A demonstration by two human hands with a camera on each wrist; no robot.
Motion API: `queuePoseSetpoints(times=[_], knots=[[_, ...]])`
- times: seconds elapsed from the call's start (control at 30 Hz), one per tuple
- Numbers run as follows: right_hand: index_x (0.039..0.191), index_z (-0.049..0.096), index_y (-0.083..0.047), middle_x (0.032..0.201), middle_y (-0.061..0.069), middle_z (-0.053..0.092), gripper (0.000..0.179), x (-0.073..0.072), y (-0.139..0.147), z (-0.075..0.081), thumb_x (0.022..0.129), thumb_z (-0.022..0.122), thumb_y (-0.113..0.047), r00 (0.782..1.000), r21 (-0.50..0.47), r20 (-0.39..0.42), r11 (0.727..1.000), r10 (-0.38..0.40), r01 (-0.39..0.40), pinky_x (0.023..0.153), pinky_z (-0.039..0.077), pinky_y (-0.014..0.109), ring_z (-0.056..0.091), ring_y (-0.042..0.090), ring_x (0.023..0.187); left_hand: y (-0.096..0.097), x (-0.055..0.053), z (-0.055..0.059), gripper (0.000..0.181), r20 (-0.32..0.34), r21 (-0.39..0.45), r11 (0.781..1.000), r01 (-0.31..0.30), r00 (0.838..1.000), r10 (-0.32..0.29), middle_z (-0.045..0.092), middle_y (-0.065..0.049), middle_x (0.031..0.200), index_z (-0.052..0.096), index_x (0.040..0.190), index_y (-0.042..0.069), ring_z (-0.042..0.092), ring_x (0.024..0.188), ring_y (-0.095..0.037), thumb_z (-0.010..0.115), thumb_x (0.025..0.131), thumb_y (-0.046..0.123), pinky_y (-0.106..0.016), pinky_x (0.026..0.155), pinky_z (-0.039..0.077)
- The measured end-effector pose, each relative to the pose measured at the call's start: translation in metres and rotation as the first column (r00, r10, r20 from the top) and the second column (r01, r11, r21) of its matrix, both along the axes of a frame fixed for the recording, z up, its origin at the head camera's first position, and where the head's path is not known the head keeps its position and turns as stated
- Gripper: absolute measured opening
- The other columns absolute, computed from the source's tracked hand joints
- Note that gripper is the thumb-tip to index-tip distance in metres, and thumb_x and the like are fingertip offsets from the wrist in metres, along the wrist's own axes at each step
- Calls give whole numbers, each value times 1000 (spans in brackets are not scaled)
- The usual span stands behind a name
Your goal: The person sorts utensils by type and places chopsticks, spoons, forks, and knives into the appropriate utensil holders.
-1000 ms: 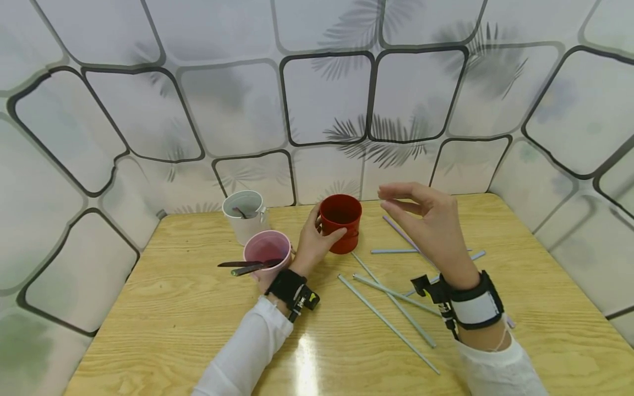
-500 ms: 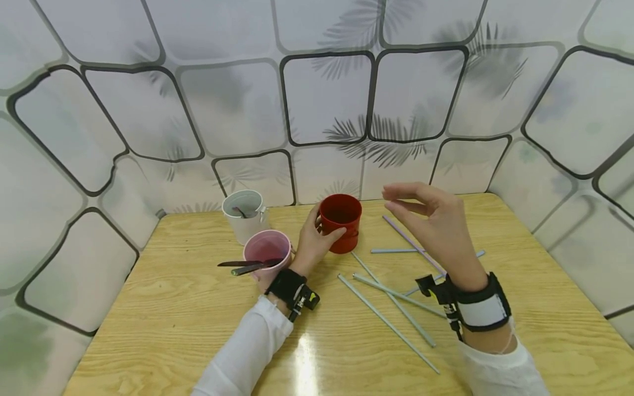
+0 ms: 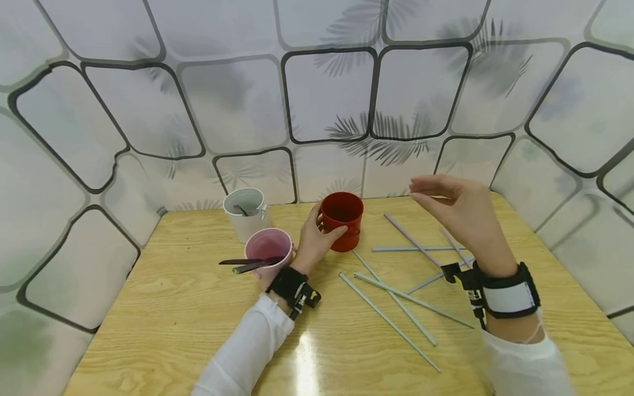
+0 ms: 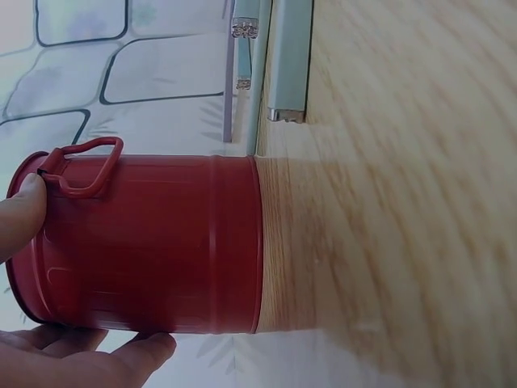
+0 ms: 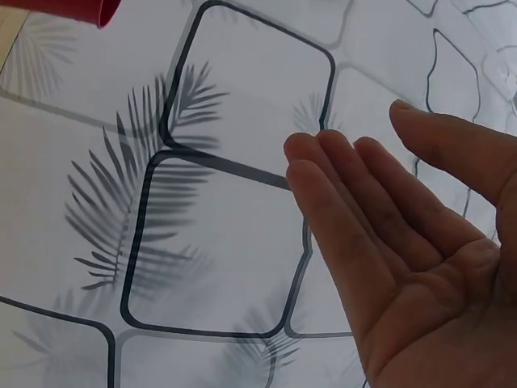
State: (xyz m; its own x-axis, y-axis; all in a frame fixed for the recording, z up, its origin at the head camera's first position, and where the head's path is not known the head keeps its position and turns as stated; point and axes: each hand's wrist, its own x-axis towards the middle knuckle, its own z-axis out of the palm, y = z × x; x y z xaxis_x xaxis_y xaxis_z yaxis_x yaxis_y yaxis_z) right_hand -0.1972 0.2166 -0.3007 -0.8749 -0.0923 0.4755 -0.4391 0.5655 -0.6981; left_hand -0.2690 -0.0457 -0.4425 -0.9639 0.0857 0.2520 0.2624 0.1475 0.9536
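My left hand [image 3: 313, 243] grips a small red metal bucket [image 3: 353, 221] standing upright near the back of the table. In the left wrist view, the thumb lies by the bucket's wire handle [image 4: 101, 174] and the fingers reach round the opposite side. My right hand [image 3: 463, 212] is raised over the right side of the table, holding nothing. The right wrist view shows its fingers nearly straight and the thumb apart from them. Beneath and beside it lie several thin sticks: pale green ones [image 3: 391, 323], a blue one [image 3: 396, 249] and a purple one [image 3: 411, 239].
A pink bucket [image 3: 262, 243] beside my left wrist holds dark utensils [image 3: 242, 262] whose ends jut over its rim to the left. Behind it stands a white bucket [image 3: 252, 226] with a thin item inside. A patterned curtain [image 3: 327, 99] encloses the table's back and sides.
My right hand has moved to the right, away from the red bucket, uncovering more of the sticks. The left hand keeps its grip on the red bucket in the same place.
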Motion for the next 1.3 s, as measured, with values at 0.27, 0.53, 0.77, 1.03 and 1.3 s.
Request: queuePoseSetpoints(times=[0.27,0.53,0.77,1.03,1.3], knots=[[131,72,-9,125,16,72,42,-19,34,14,99,70,-37,984,190,149,979,-102,73,81,54,19,67,-3,96,0,-1,-1,79,2,21,1000,8,1000,-8,49,-20,153,39,157,4,48,140,-40,80,89,4,-53,113,43],[140,64,-9,143,22,60,62,-31,69,14,98,64,-54,932,232,320,968,-169,95,98,49,58,63,31,118,1,-2,-1,80,-4,12,1000,-5,1000,5,49,-20,152,39,157,4,49,139,-40,81,88,5,-52,113,44],[136,63,4,117,20,74,58,-49,86,-4,102,64,-43,891,231,427,971,-153,57,93,57,46,67,-8,76,1,-2,-2,80,5,5,1000,-13,1000,13,50,-20,152,40,156,3,49,139,-40,81,88,4,-51,113,44],[132,61,15,112,24,74,45,-71,100,-33,103,66,-19,833,176,543,984,-102,6,74,61,23,72,2,77,1,-2,-1,79,-1,17,1000,-12,1000,12,51,-20,151,41,155,3,50,138,-41,81,88,4,-53,112,44],[126,64,15,105,23,75,41,-85,115,-63,101,68,-17,798,209,594,978,-103,-29,77,63,36,77,23,85,1,-2,-1,78,9,2,1000,-17,1000,17,51,-19,151,42,155,4,50,138,-40,81,88,6,-51,113,44]])
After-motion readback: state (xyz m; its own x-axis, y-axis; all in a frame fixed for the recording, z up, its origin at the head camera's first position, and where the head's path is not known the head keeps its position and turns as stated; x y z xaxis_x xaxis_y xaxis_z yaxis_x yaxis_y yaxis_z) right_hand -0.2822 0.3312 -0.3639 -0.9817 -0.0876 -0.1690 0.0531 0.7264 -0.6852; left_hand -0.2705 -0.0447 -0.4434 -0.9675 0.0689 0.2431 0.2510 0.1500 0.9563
